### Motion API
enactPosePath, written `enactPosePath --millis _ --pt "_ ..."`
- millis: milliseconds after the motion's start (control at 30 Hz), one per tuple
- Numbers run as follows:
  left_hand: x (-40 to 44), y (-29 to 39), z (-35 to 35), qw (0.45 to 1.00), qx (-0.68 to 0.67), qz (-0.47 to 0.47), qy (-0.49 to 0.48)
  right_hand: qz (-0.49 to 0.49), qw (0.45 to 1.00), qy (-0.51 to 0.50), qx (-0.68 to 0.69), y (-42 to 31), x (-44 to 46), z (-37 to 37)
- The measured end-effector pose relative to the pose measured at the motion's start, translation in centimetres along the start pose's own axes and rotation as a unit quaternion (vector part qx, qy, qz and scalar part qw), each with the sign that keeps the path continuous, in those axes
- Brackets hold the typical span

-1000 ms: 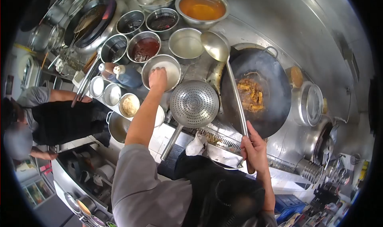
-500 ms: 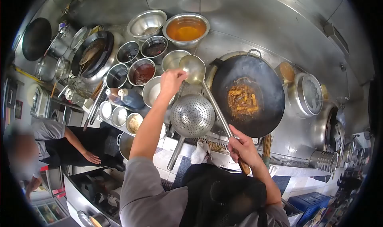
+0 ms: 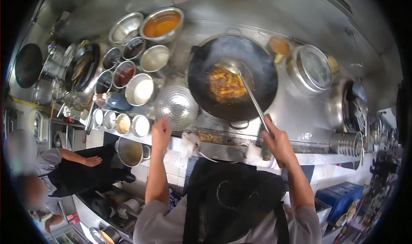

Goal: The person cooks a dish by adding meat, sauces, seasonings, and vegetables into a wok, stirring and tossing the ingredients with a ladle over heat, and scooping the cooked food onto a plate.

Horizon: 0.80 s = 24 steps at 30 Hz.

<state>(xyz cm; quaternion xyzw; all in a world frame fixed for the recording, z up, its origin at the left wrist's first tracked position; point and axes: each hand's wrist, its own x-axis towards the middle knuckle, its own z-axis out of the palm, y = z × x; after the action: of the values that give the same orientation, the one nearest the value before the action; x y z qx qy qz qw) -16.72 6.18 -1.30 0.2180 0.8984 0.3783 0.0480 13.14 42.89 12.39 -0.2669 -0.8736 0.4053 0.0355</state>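
Observation:
My right hand is closed around the handle of a long metal ladle. The ladle's bowl lies in a black wok, at the far edge of browned, sauced food pieces. Thin smoke hangs over the wok. My left hand is closed in a fist at the near-left edge of a perforated strainer, where its handle is; hand and forearm hide that handle. The strainer rests left of the wok, beside a bowl of white contents.
Steel bowls of sauces stand at the left, with a bowl of orange liquid behind. Small white-filled cups line the front edge. A lidded pot stands right of the wok. A co-worker's hand is at the lower left.
The ladle's bowl has moved from above the seasoning bowls into the wok. My left hand has come back from beside the ladle bowl to the strainer's near edge. The view has shifted right.

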Motion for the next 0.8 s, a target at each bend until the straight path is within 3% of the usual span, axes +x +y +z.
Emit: enactPosePath --millis 67,100,133,233,300,333,367,400,433,467,533,600,667,733,767,800 --pt "-6.1 -4.8 5.5 0.998 -0.045 0.037 -0.032 0.041 0.999 0.011 -0.003 2.9 2.3 -0.1" --pt "-8.6 -5.2 7.1 0.997 -0.049 -0.016 -0.058 -0.042 0.997 0.062 -0.023 5.5 3.7 0.9" --pt "-10.3 -5.2 8.0 0.993 -0.050 -0.071 -0.085 -0.042 0.997 0.059 -0.026 5.9 5.2 0.7" --pt "-10.5 -3.5 9.7 0.986 0.029 -0.117 -0.112 -0.013 0.997 0.029 -0.067 7.4 7.5 2.1" --pt "-9.7 -3.5 9.8 0.985 0.015 -0.105 -0.135 -0.146 0.988 0.037 -0.023 10.6 7.6 3.2" --pt "-9.0 -3.9 9.8 0.983 0.001 -0.093 -0.159 -0.143 0.989 0.039 -0.026 11.5 6.6 2.4" --pt "-8.2 -3.8 10.0 0.982 -0.003 -0.093 -0.164 -0.128 0.978 0.010 -0.161 12.5 4.9 0.8" --pt "-7.9 -3.1 10.2 0.967 -0.155 -0.123 -0.157 -0.110 0.948 -0.028 -0.296 13.3 3.0 -0.7" --pt "-8.2 -2.4 10.3 0.928 -0.304 -0.158 -0.144 -0.109 0.933 -0.015 -0.341 13.1 1.2 -2.3" --pt "-8.1 -2.0 10.4 0.905 -0.364 -0.162 -0.149 -0.111 0.916 -0.002 -0.385 12.2 -0.1 -3.9" --pt "-7.6 2.5 10.2 0.752 -0.611 -0.215 -0.120 -0.115 0.891 0.008 -0.438 9.0 -1.9 -7.7" --pt "-6.9 4.3 11.9 0.678 -0.695 -0.219 -0.098 -0.086 0.886 0.003 -0.455 3.9 -3.8 -11.5" --pt "-6.7 6.5 12.6 0.643 -0.701 -0.282 -0.124 -0.060 0.896 -0.017 -0.440 -2.5 -5.2 -14.5" --pt "-6.5 7.5 13.5 0.577 -0.731 -0.309 -0.193 -0.040 0.898 -0.056 -0.434 -5.3 -6.4 -15.7" --pt "-6.3 8.0 13.7 0.571 -0.735 -0.310 -0.194 -0.019 0.903 -0.087 -0.421 -6.0 -6.3 -16.0" --pt "-6.0 8.5 14.0 0.506 -0.754 -0.338 -0.246 -0.018 0.900 -0.086 -0.427 -4.3 -5.6 -15.1"
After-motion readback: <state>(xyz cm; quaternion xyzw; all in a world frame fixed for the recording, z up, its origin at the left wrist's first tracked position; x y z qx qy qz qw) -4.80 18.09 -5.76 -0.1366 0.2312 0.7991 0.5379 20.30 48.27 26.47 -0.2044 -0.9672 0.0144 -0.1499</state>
